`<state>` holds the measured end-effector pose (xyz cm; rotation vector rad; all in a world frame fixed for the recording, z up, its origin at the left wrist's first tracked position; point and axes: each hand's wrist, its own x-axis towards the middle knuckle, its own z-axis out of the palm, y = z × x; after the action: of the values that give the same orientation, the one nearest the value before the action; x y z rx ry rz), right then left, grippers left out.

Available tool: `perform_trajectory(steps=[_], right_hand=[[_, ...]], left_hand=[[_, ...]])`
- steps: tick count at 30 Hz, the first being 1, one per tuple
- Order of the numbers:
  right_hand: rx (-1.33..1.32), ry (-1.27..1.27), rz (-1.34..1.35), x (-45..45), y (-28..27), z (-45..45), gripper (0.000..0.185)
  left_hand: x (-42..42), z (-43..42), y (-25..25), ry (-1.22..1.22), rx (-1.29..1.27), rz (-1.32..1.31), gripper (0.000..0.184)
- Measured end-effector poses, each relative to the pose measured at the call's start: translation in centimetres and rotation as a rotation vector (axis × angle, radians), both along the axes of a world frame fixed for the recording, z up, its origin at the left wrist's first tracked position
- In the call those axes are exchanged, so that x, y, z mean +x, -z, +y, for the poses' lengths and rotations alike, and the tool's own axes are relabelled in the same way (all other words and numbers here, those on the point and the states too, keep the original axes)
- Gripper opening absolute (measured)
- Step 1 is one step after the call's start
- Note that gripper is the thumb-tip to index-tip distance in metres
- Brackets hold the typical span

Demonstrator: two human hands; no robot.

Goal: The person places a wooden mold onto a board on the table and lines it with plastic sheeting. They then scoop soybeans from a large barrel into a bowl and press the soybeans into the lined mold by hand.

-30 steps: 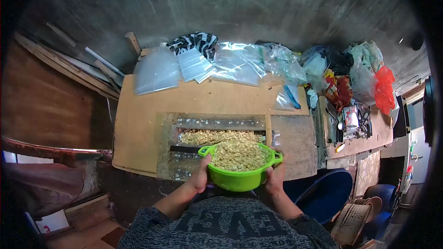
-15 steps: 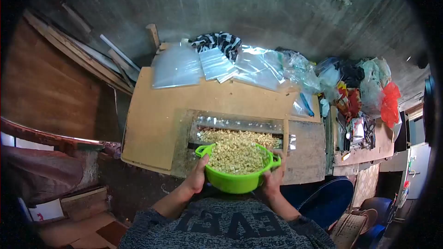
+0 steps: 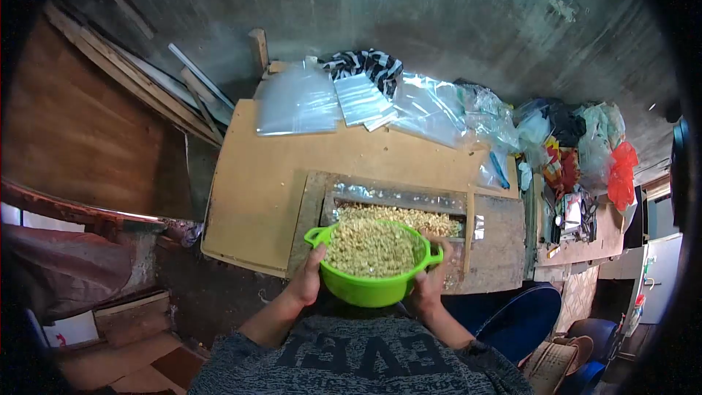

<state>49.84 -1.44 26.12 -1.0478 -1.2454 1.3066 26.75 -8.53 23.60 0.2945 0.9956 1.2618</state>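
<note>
A green basin (image 3: 365,291) with two side handles is held up at the table's front edge, heaped with pale yellow, popcorn-like pieces (image 3: 371,247). My left hand (image 3: 306,278) is wrapped round its left side under the handle. On the right side, my right hand (image 3: 433,278) grips it below the other handle. Behind the basin, a long slot in the worn wooden board (image 3: 497,238) holds more of the same pieces (image 3: 398,216). The basin covers the near part of the slot.
Clear plastic sheets (image 3: 298,102) and packets (image 3: 362,99) lie along the table's (image 3: 256,190) back edge. Plastic bags, one of them red (image 3: 622,175), and small tools (image 3: 578,216) are at the right. A dark blue tub (image 3: 504,318) stands below the table at the right.
The view has turned, so the table appears shifted to the right and tilted. Both hands still hold the basin, which stays close to my body.
</note>
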Motion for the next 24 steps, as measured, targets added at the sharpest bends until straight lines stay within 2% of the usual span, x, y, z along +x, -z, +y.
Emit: perform_trajectory(steps=[2,3,11,14,20,22,24], right_hand=[[-0.205,-0.073,-0.197,0.1,-0.1,1.0,0.101],[-0.179,-0.055,-0.162,-0.4,-0.2,0.9,0.111],[-0.162,-0.055,-0.072,-0.2,0.6,-0.5,0.110],[-0.177,-0.055,0.046,0.0,0.6,-0.8,0.106],[-0.076,-0.043,-0.022,1.4,-0.5,-0.8,0.103],[-0.205,-0.089,-0.239,2.0,-1.4,0.5,0.106],[-0.174,-0.070,-0.162,1.9,0.5,0.1,0.107]], left_hand=[[-0.4,-0.1,0.3,-0.005,0.027,-0.014,0.065],[-0.6,0.3,0.2,0.006,0.016,-0.017,0.065],[-0.7,-0.4,0.3,0.041,0.000,-0.012,0.067],[-0.1,-0.2,0.0,0.043,-0.029,0.016,0.068],[0.9,0.1,-0.1,0.032,0.023,-0.022,0.066],[1.0,0.4,0.0,0.039,-0.040,-0.005,0.065],[1.0,1.1,-0.3,0.039,-0.091,0.016,0.064]])
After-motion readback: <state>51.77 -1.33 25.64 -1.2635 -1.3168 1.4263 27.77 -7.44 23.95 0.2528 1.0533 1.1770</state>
